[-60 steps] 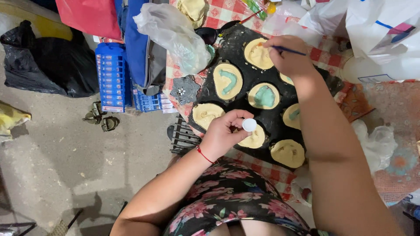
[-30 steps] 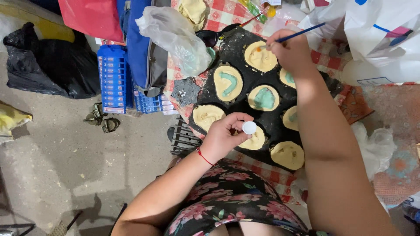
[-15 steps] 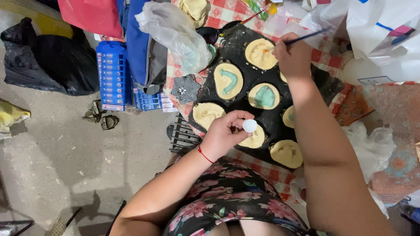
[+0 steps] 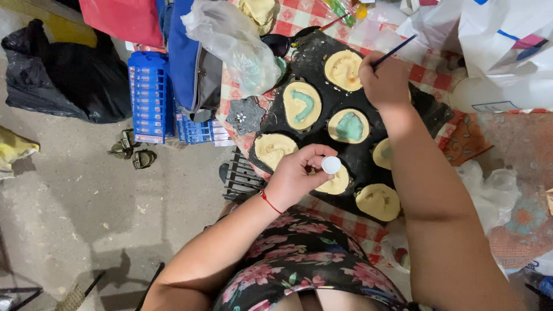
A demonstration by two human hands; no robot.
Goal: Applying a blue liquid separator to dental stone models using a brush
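My right hand (image 4: 385,80), its grip pinching the brush (image 4: 394,52), has drifted right off the top disc (image 4: 342,69), while my left hand (image 4: 296,175) keeps its grip on the white cap (image 4: 331,165).

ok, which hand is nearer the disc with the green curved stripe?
Left. The left hand, holding a small white cap, sits just below the green-striped disc. The right hand, gripping a thin brush, is further off, on its right.

A home craft corner — concrete floor (image 4: 75,201), checkered cloth (image 4: 299,17), plastic bags (image 4: 236,46).
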